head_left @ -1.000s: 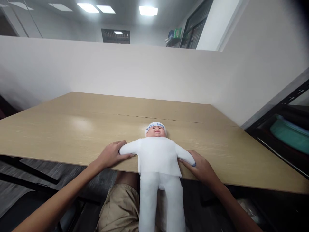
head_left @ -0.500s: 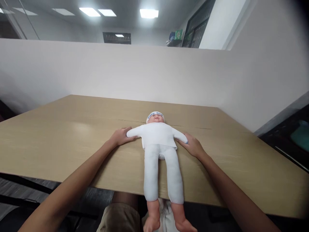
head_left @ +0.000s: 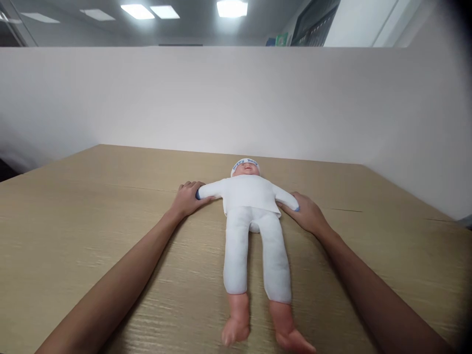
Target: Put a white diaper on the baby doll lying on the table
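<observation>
A baby doll (head_left: 250, 216) in a white cloth suit and a white cap with blue lettering lies face up on a light wooden table (head_left: 92, 221), head away from me, bare plastic feet toward me. My left hand (head_left: 188, 197) is closed around the end of the doll's arm on the left. My right hand (head_left: 308, 214) grips the end of the doll's other arm. The doll's own hands are hidden inside my grips. Both doll arms are spread out to the sides.
A white partition wall (head_left: 236, 98) stands along the far edge of the table and turns along the right side. Ceiling lights (head_left: 231, 8) show above it. A thin seam (head_left: 346, 210) runs across the tabletop.
Both hands have slid the doll away from me onto the table; its legs and feet, which hung off the near edge, now lie on the tabletop. The view has moved forward.
</observation>
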The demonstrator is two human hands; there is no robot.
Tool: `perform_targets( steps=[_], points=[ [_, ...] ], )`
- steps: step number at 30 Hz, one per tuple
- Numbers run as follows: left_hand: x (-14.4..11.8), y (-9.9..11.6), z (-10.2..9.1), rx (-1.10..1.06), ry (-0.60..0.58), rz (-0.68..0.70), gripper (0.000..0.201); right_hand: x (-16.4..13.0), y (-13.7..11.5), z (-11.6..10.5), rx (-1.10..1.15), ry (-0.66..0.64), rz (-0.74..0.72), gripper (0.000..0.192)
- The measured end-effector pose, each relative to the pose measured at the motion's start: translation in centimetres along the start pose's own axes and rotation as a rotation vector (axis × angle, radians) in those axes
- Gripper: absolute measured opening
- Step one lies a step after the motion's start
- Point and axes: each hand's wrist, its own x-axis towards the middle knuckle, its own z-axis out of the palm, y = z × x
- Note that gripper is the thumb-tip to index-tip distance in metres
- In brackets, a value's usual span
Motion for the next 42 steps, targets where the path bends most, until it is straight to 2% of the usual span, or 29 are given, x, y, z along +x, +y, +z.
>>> perform_targets(
  steps=[3,5,14,17,19,23,27,29,32,35,37,38,39,40,41,42],
  points=[
    [-0.1,-0.1,0.2,-0.017,-0.007,0.017,0.065,0.3,0.7,0.4,-0.073,0.066,-0.119,0.044],
    [-0.1,-0.2,0.2,-0.026,-0.028,0.023,0.063,0.3,1.0,0.5,-0.069,0.067,-0.147,0.042],
    [0.0,-0.7,0.4,-0.018,-0.019,-0.005,0.072,-0.6,-0.3,-0.4,0.048,0.055,-0.058,0.046],
    [-0.3,-0.4,0.3,-0.003,-0.023,-0.03,0.072,-0.7,-0.4,-0.3,0.022,0.047,-0.094,0.051],
    [-0.8,0.0,0.2,-0.003,-0.009,-0.044,0.075,-1.2,-0.6,-0.1,-0.047,0.102,-0.068,0.056],
    [-2.7,1.1,-0.3,0.014,0.06,-0.07,0.078,-3.4,-1.5,0.1,-0.151,0.245,0.053,0.065],
    [-5.3,2.7,-1.2,0.028,0.13,-0.083,0.073,-6.3,-2.7,0.0,-0.168,0.312,0.105,0.058],
    [-6.3,4.0,-2.0,-0.048,0.208,-0.077,0.066,-7.5,-3.6,-0.2,-0.168,0.351,0.125,0.055],
    [-7.8,7.0,-4.0,-0.203,0.315,-0.025,0.045,-9.4,-6.0,-1.2,-0.095,0.419,0.16,0.053],
    [-11.0,11.1,-6.3,-0.316,0.4,0.018,0.029,-12.5,-9.9,-4.0,0.09,0.522,0.13,0.044],
    [-14.8,14.1,-7.3,-0.496,0.49,0.087,0.029,-16.0,-12.8,-6.7,0.265,0.545,0.036,0.033],
    [-17.3,15.7,-7.6,-0.572,0.469,0.135,0.032,-18.2,-14.1,-8.1,0.33,0.541,-0.009,0.028],
    [-19.9,17.3,-7.5,-0.637,0.398,0.208,0.037,-20.6,-15.2,-9.3,0.352,0.503,-0.085,0.028],
    [-22.7,18.8,-7.2,-0.675,0.276,0.291,0.043,-23.1,-16.1,-10.3,0.364,0.453,-0.201,0.029],
    [-25.4,20.2,-6.6,-0.683,0.208,0.332,0.046,-25.8,-16.6,-10.8,0.393,0.433,-0.399,0.03],
    [-28.0,21.5,-5.8,-0.69,0.154,0.369,0.048,-28.4,-16.9,-10.9,0.393,0.361,-0.551,0.031]
  ],
)
